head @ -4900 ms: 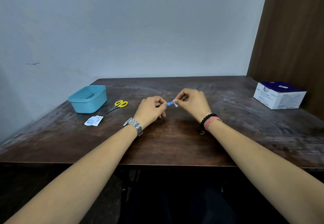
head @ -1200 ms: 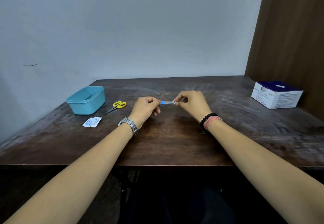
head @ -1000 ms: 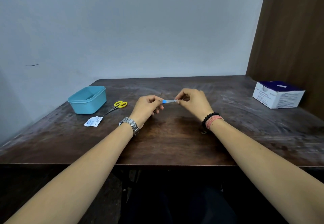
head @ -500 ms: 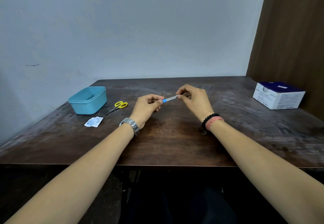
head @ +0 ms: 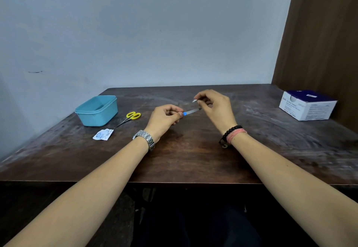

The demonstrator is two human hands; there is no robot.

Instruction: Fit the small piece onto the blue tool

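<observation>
- Hands above the middle of the table, close together but not touching; left hand curled, pinching the blue end of a thin clear tube that looks like a capped needle, though it is too small to be sure.
- Right hand with fingers curled; thumb and forefinger pinch a small pale scrap, and the hand also meets the far end of the tube. Whether it grips that end cannot be told.
- Tube held in the air, slanting up toward the right hand, clear of the table.
- Risk: if the tube is a cap and it comes off with a jerk, a sharp tip could meet the right fingertips. Cause would be pulling along the axis with the hands this near.
- Risk: grip on the blue end is narrow; a twist could flick the piece out onto the table or over its near edge.
- Risk: the pale scrap is light and barely held; it could drop while the same fingers work on the tube.
- Teal tub, yellow scissors and a torn white packet lie well to the left, a white and blue box far right; none within elbow sweep as the arms lie now.
</observation>
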